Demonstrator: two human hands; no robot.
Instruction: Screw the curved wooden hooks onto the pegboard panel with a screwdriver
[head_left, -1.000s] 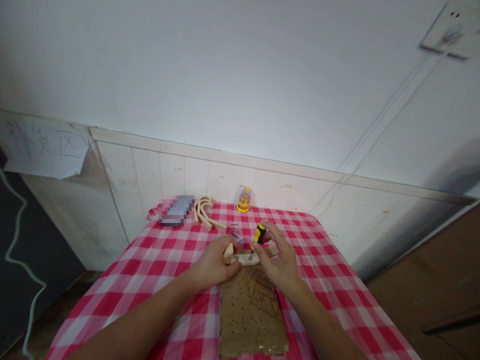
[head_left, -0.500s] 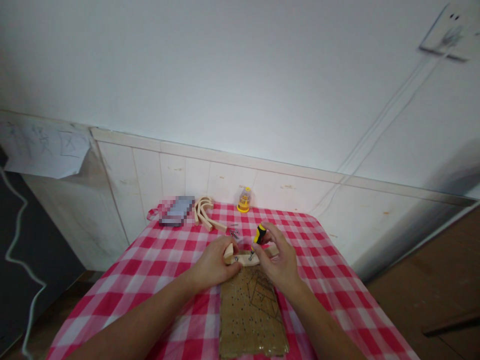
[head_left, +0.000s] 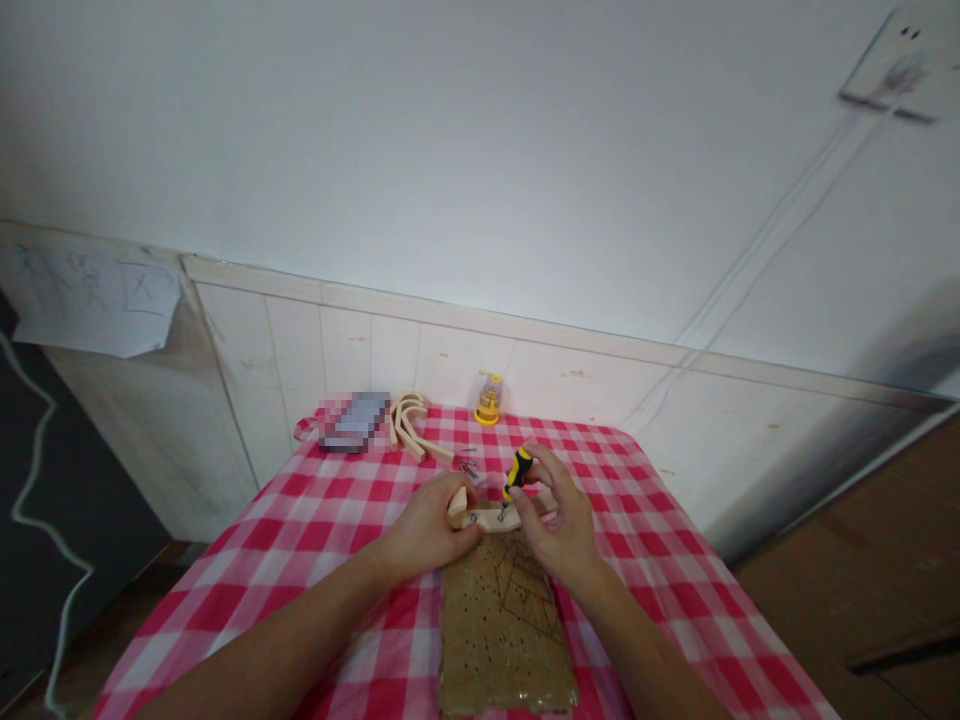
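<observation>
My left hand (head_left: 431,525) is closed on the left end of a pale curved wooden piece (head_left: 489,519), thumb along its near side. The piece lies at the far edge of a brown cardboard slab (head_left: 495,620) marked with small holes and drawn lines. Two small dark screws or rings show on the wood. In my right hand (head_left: 559,520) is a short yellow and black screwdriver (head_left: 518,470), held tilted between thumb and fingers. Its tip meets the wood at the right-hand screw. The right part of the wood is partly hidden by that hand.
Beyond my hands lie small metal pieces (head_left: 469,466), several curved wooden strips (head_left: 409,428) and a blurred-out phone-like slab (head_left: 354,422). A yellow-based clear container (head_left: 488,400) stands near the wall (head_left: 480,180). A red-and-white checked cloth (head_left: 337,540) covers the table.
The fingers of my right hand have shifted slightly on the screwdriver, and more of its lower handle shows. My left hand and the wood stay in place.
</observation>
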